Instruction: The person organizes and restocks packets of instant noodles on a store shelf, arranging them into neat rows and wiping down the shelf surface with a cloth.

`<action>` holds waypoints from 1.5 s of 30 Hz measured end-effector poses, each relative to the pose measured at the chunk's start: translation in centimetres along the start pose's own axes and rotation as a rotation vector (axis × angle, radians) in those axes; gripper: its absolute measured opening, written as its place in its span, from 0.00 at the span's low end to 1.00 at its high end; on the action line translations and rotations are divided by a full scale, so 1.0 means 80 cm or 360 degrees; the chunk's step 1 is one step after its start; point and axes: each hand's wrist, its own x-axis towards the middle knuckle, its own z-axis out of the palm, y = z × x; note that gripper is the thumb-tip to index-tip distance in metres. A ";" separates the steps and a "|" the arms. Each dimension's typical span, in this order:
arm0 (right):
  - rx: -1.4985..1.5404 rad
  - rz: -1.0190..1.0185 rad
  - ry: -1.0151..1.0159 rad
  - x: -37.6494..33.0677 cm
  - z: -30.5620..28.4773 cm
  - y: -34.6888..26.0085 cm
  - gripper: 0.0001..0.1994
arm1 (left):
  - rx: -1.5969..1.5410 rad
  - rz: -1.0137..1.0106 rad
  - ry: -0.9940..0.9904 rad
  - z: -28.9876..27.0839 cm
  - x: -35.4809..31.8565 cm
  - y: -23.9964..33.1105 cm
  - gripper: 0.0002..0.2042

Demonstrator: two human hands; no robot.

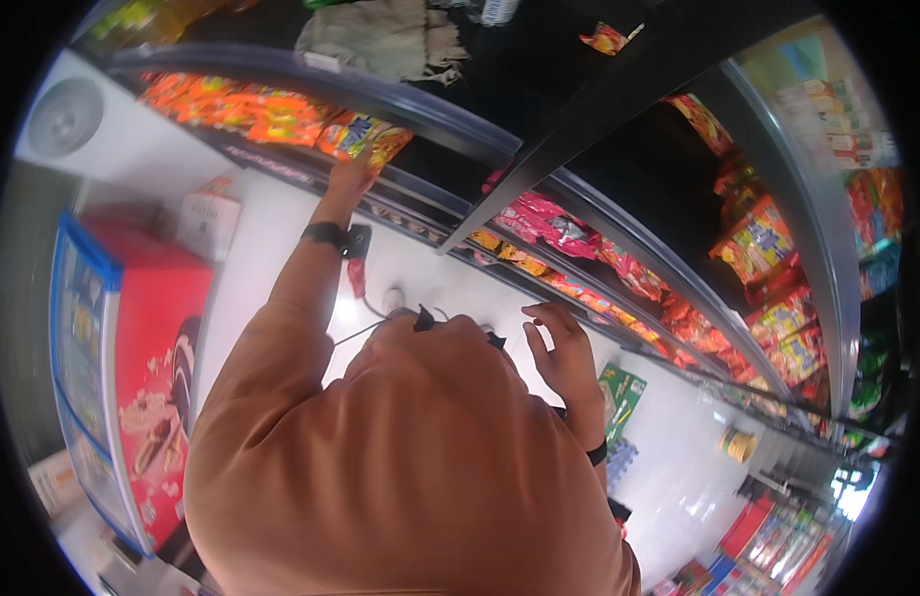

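The person's orange-brown shirt fills the lower middle of the head view, closest to the camera, with thin cords and small black clips lying on the chest. From it the left arm stretches up and away to the store shelf. The left hand grips the lower edge of an orange and yellow snack packet that sits at the front of the shelf, at the end of a row of similar orange packets. A black strap circles the left wrist. The right hand hangs in the air near the chest, fingers loosely spread and curled, holding nothing; a black band sits on that wrist too. Behind it run lower shelves of red and pink packets. A red chest freezer stands on the left on the white floor, and a green box lies on the floor just beside the right forearm.
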 end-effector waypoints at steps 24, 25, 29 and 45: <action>0.1352 0.0524 0.0375 -0.033 -0.035 0.013 0.46 | 0.1195 0.1068 -0.2117 0.096 -0.406 0.125 0.11; 0.1501 0.0513 0.0483 -0.040 -0.052 0.021 0.45 | 0.1156 0.1215 -0.2101 0.111 -0.417 0.121 0.11; 0.1923 0.0127 0.0725 -0.063 -0.105 0.050 0.36 | 0.1005 0.1138 -0.2131 0.152 -0.448 0.105 0.11; -0.0360 -0.0267 0.1667 0.010 -0.310 0.220 0.22 | 0.0987 0.1803 -0.1067 0.470 -0.442 0.063 0.17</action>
